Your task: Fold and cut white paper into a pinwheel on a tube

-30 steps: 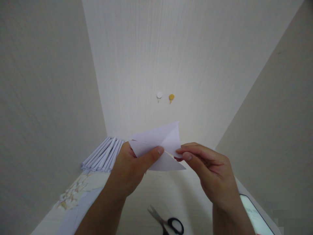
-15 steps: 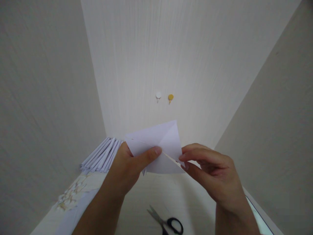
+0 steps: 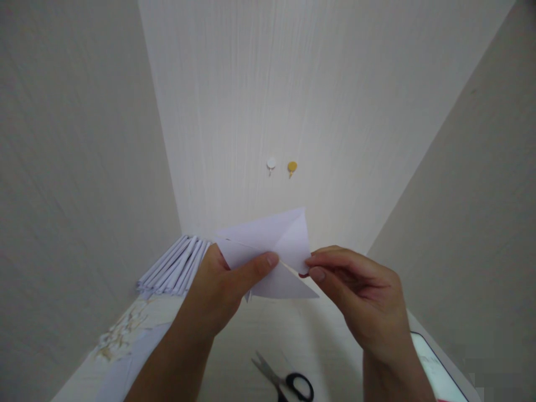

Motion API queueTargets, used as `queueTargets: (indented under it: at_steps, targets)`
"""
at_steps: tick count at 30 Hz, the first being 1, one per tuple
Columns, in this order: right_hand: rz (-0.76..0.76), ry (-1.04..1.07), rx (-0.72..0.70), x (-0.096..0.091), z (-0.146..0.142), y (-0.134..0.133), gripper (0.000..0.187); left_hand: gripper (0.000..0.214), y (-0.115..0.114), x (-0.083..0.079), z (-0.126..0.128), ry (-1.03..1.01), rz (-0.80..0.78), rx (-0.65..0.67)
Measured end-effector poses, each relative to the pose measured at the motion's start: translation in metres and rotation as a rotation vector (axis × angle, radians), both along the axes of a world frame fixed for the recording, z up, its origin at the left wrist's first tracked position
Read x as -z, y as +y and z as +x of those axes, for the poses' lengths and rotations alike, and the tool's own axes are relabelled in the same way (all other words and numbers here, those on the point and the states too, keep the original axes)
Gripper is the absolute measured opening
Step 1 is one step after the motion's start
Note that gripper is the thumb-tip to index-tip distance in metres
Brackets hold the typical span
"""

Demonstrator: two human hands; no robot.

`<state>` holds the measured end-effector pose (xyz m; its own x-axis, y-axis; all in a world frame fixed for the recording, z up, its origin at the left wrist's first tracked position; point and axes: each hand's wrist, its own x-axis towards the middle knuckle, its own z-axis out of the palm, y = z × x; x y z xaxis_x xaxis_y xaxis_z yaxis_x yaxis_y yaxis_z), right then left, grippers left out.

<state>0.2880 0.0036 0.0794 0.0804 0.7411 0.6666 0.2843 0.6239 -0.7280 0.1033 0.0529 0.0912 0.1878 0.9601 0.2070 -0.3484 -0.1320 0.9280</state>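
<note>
A folded sheet of white paper (image 3: 288,240) is held above the table, with creases and a narrow slit where two flaps meet. My left hand (image 3: 228,290) grips it from the left, thumb pressed on top and the other fingers hidden beneath. At the right edge, my right hand (image 3: 360,285) pinches the corner of the upper flap between thumb and fingers. A small dark red bit shows at those fingertips; I cannot make out what it is. Below the paper, black-handled scissors (image 3: 280,379) lie on the table, blades pointing up and left.
Several rolled or folded white paper pieces (image 3: 173,265) are stacked at the left by the wall. Nearer lie a pile of small pale bits with strings (image 3: 121,335) and flat white paper (image 3: 134,357). A lit screen (image 3: 435,368) stands at lower right. Two hooks (image 3: 292,166) are on the back wall.
My right hand has shifted slightly left and up, lifting the upper flap's corner off the lower flap, so the gap at the right is wider. My left hand is nearly unmoved.
</note>
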Motion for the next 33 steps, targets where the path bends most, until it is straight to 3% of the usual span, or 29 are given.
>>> queueTargets:
  at_steps: [18, 33]
  targets:
    - [-0.032, 0.073, 0.038, 0.003, -0.001, 0.002, 0.016, 0.012, -0.012, -0.009, 0.005, 0.133, 0.095, -0.156]
    - [-0.034, 0.065, 0.103, 0.000, -0.004, 0.002, 0.009, 0.009, -0.014, -0.010, 0.005, 0.127, 0.102, -0.171]
